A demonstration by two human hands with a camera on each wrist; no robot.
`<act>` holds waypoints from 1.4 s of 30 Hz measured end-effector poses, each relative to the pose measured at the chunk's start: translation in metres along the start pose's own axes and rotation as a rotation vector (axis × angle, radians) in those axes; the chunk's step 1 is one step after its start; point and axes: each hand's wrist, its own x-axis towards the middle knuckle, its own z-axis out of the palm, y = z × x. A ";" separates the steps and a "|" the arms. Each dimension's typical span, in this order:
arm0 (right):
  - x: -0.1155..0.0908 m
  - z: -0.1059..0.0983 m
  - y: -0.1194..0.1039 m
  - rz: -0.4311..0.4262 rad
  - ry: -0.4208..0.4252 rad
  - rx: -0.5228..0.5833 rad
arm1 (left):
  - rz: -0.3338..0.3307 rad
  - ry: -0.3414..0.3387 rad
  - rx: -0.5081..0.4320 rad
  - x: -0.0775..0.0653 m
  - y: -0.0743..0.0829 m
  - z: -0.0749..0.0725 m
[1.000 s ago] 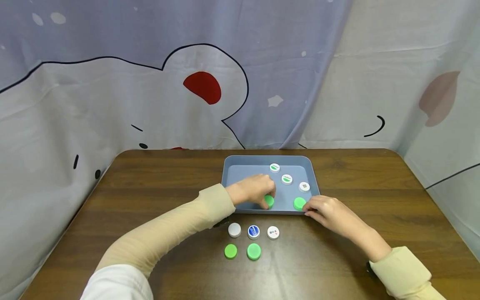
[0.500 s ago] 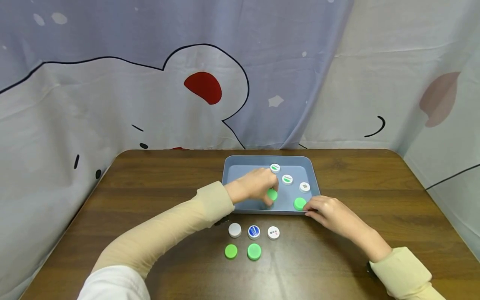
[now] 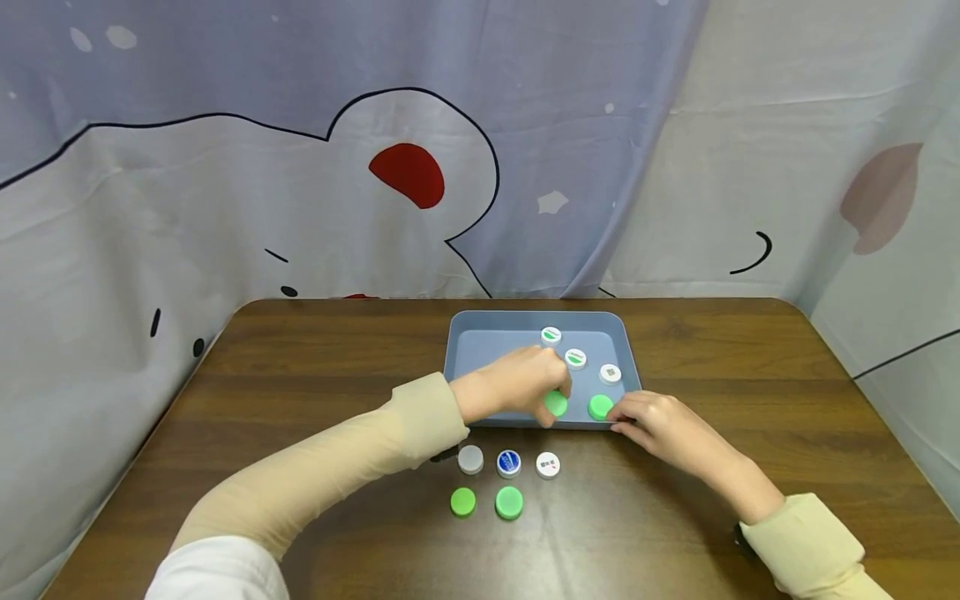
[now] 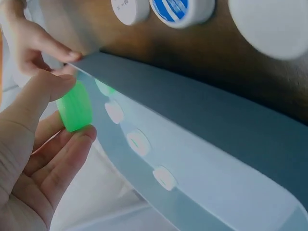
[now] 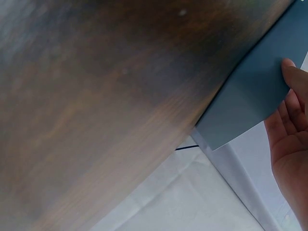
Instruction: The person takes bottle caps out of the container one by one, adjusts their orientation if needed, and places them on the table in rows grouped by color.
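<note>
The head view looks forward and down from above the near side of the tray (image 3: 483, 346), far enough back to take in both grips, the desk (image 3: 330, 350) around the tray and the patterned cloth (image 3: 570, 125) behind it. The left wrist view sits close by the left grip (image 3: 521, 383), facing along the tray's near wall towards the right grip (image 3: 651, 418); its picture is tipped, desk uppermost. The right wrist view looks closely across the desk beside the tray, past its outer wall. All three share tray and right grip; head and left wrist also share the green cap (image 4: 76, 108).
</note>
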 end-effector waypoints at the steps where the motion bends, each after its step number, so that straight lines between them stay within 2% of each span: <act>1: 0.000 0.000 0.000 0.000 -0.001 0.001 | 0.005 -0.002 0.004 -0.001 0.003 -0.001; 11: 0.000 -0.001 0.000 0.007 -0.011 0.003 | 0.077 -0.023 0.033 -0.009 0.031 0.000; 18: 0.000 -0.001 0.001 0.000 -0.009 0.000 | 0.095 -0.050 0.050 -0.016 0.043 0.007; 27: -0.001 0.000 0.002 0.001 -0.007 -0.001 | 0.097 -0.070 0.070 -0.025 0.055 0.022; 42: 0.000 0.000 0.001 0.014 -0.015 0.000 | 0.092 -0.120 0.126 -0.031 0.064 0.038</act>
